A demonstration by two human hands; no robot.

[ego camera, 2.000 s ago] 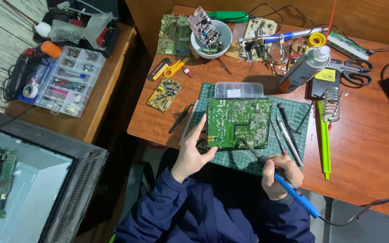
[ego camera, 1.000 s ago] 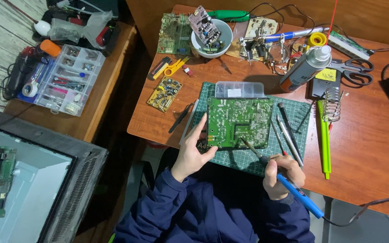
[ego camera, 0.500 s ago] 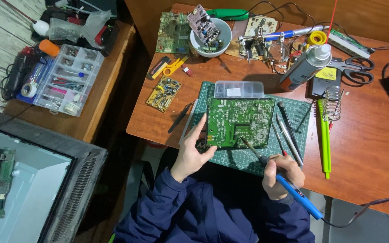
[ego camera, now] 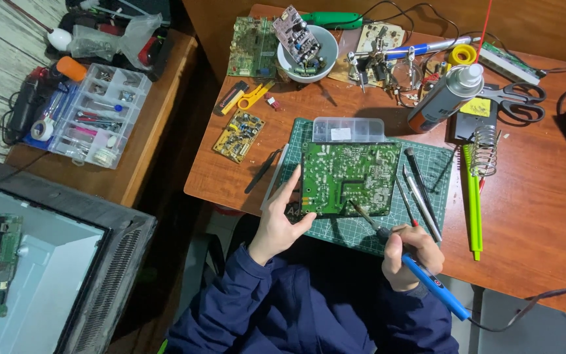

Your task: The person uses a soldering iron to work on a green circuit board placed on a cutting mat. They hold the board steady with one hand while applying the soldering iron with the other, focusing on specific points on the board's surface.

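A green circuit board (ego camera: pixel 350 177) lies solder side up on a green cutting mat (ego camera: pixel 427 172). My left hand (ego camera: pixel 282 219) steadies the board at its left edge, thumb on the near corner. My right hand (ego camera: pixel 409 257) grips a blue soldering iron (ego camera: pixel 420 275), and its tip rests on the board near the lower middle. A cable runs from the iron off to the right.
Tweezers and probes (ego camera: pixel 417 190) lie right of the board, with a green tool (ego camera: pixel 473 203) and a coil stand (ego camera: pixel 485 149) beyond. A spray can (ego camera: pixel 445 97), scissors (ego camera: pixel 515 99), a white bowl (ego camera: pixel 306 56), a yellow board (ego camera: pixel 238 135) and a parts organiser (ego camera: pixel 90 115) surround the mat.
Hands, board and iron hold almost the same positions. The camera view shifts only slightly.
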